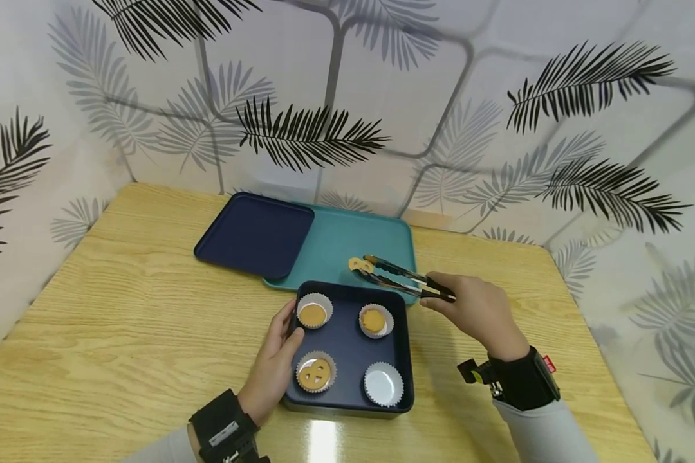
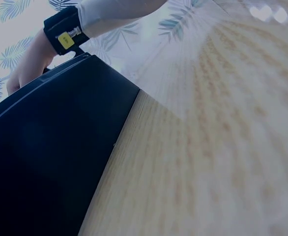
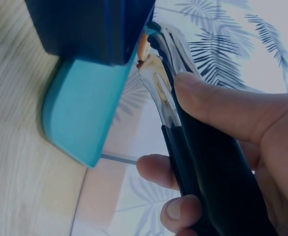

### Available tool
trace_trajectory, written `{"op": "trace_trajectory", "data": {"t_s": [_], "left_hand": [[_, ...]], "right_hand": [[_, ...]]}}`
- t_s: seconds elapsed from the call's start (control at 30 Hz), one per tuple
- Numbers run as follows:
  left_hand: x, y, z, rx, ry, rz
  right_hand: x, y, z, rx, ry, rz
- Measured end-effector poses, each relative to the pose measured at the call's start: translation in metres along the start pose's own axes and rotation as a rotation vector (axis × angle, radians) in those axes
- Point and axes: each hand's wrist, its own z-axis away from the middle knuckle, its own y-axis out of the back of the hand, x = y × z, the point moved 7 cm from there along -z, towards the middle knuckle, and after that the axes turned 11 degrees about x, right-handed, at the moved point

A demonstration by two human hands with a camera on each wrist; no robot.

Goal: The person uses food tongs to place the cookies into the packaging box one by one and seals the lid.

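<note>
My right hand (image 1: 477,312) grips a pair of tongs (image 1: 402,280) with metal arms and black handles. The tongs' tips meet a small cookie with holes (image 1: 356,263), over the teal tray (image 1: 347,235); whether it is lifted I cannot tell. My left hand (image 1: 275,363) holds the left wall of a dark blue square box (image 1: 347,386), thumb at the rim. Inside stand paper cups: a round cookie (image 1: 312,315) back left, a scalloped cookie (image 1: 373,320) back right, a cookie with holes (image 1: 315,374) front left. The front-right paper cup (image 1: 383,384) holds nothing.
A navy tray or lid (image 1: 255,235) overlaps the teal tray's left part, behind the box. All stand on a light wooden table (image 1: 121,321). A leaf-patterned cloth (image 1: 301,77) hangs along the table's far edge.
</note>
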Motion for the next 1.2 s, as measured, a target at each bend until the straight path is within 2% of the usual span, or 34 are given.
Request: {"op": "trace_trajectory", "data": {"t_s": [0.27, 0.5, 0.87, 1.2], "left_hand": [[0.000, -0.001, 0.000, -0.005, 0.005, 0.002], [-0.001, -0.001, 0.000, -0.007, 0.013, 0.009], [0.001, 0.000, -0.001, -0.001, 0.007, 0.011], [0.001, -0.001, 0.000, -0.002, 0.011, 0.004]], "right_hand": [[-0.006, 0.014, 0.014, -0.022, -0.002, -0.005], [-0.004, 0.029, 0.032, -0.046, 0.018, -0.066], [0.002, 0.050, 0.071, -0.203, 0.034, -0.065], [0.006, 0.063, 0.098, -0.275, 0.021, -0.034]]}}
